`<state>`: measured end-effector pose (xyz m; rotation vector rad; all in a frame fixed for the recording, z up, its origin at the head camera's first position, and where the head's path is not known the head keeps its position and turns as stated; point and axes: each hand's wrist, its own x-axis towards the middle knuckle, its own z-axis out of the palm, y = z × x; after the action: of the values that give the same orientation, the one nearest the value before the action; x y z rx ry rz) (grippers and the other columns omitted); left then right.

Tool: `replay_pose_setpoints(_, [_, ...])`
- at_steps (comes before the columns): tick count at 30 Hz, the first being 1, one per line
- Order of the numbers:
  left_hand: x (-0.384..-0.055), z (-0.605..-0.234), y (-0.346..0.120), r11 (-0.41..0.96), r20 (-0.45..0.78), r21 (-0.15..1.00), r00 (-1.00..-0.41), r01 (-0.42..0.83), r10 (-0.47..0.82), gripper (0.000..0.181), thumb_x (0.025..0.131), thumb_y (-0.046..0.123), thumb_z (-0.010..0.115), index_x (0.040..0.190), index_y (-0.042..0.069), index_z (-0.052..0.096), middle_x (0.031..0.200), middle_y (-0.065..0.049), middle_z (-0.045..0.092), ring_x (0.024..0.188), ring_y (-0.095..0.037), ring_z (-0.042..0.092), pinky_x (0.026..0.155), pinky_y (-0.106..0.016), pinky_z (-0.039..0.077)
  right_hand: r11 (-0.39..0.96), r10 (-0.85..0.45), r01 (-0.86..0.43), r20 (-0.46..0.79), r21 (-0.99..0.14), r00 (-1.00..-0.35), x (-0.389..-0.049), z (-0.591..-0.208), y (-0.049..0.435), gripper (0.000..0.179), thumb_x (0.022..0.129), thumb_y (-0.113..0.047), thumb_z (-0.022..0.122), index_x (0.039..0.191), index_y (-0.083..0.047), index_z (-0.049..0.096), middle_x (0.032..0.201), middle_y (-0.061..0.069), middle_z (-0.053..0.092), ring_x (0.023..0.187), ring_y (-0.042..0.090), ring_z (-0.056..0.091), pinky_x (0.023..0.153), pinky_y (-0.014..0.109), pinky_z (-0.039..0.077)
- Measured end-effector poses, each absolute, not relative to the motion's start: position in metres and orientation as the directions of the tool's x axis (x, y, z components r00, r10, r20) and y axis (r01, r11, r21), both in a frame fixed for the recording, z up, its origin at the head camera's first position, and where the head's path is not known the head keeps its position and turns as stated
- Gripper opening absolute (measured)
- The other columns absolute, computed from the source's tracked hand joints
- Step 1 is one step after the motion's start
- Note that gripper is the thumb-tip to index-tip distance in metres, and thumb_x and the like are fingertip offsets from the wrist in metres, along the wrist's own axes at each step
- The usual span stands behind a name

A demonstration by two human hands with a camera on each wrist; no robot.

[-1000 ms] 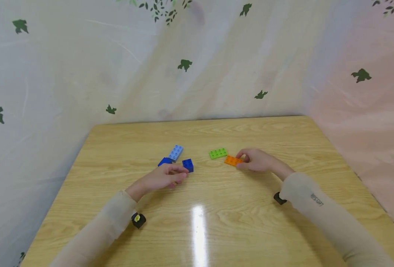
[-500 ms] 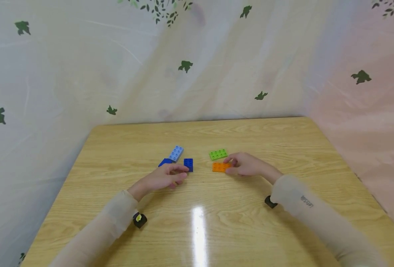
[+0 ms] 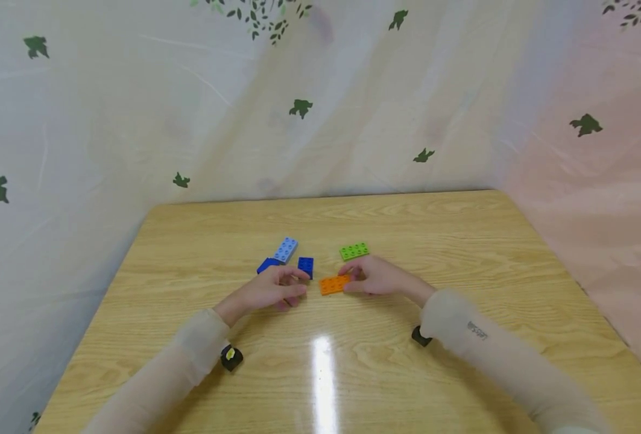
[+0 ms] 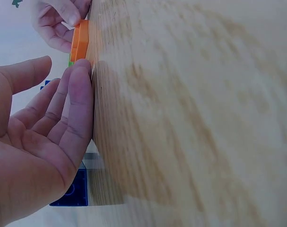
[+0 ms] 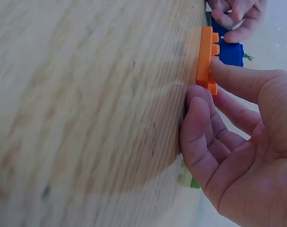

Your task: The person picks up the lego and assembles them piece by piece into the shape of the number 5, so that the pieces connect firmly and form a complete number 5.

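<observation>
My right hand [image 3: 375,276] pinches the right end of a flat orange building brick [image 3: 333,285], studs up, low over the table. In the right wrist view the thumb lies on the orange brick's [image 5: 207,56] studded side. My left hand [image 3: 263,290] holds nothing; its thumb stands apart from loosely bent fingers, and the fingertips point toward the orange brick. Just beyond those fingertips sits a small dark blue brick [image 3: 306,266]. Another dark blue brick [image 3: 268,264] is partly hidden behind the left hand, touching a flat light blue brick [image 3: 286,249].
A flat lime green brick [image 3: 354,251] lies behind my right hand on the wooden table [image 3: 439,229]. A patterned cloth [image 3: 244,120] hangs behind the table's back edge, with a pinkish one [image 3: 597,199] on the right side.
My right hand has moved left and nearer to me with the orange brick, from beside the green brick to just right of my left fingertips. The left hand has hardly moved.
</observation>
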<state>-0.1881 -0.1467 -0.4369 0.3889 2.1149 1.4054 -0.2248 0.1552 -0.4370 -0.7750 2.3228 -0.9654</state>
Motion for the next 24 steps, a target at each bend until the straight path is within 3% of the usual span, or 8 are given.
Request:
replay_pose_setpoints(7, [-0.19,-0.439,-0.143,0.414,-0.304,0.906,-0.817,-0.088,0.491,0.037,0.1,0.026,0.067,0.132,0.007,0.061,0.098,-0.011,0.07,0.079,-0.024,0.069,0.068,-0.037,0.062,0.574,-0.636,-0.245,-0.237,-0.781,-0.734,-0.218,-0.439,0.137,0.039,0.096,-0.026,0.073,0.13,-0.008,0.065,0.096,0.001,0.068,0.052,0.012,0.054,0.047,0.028,0.05])
replay_pose_setpoints(17, [-0.196,-0.445,-0.139,0.428,-0.349,0.891,-0.829,-0.149,0.437,0.039,0.1,0.027,0.068,0.132,0.008,0.059,0.093,-0.01,0.07,0.067,-0.021,0.068,0.061,-0.034,0.061,0.581,-0.574,-0.184,-0.24,-0.793,-0.783,-0.212,-0.439,0.121,0.036,0.095,-0.025,0.075,0.125,-0.007,0.068,0.077,0.003,0.066,0.051,0.014,0.056,0.044,0.027,0.05])
replay_pose_setpoints(24, [-0.195,-0.446,-0.135,0.411,-0.378,0.889,-0.826,-0.2,0.417,0.034,0.1,0.025,0.067,0.13,0.01,0.059,0.089,-0.01,0.07,0.06,-0.022,0.07,0.054,-0.033,0.059,0.563,-0.551,-0.111,-0.273,-0.819,-0.789,-0.213,-0.44,0.121,0.037,0.094,-0.024,0.075,0.127,-0.007,0.067,0.08,0.004,0.067,0.055,0.016,0.059,0.046,0.028,0.052])
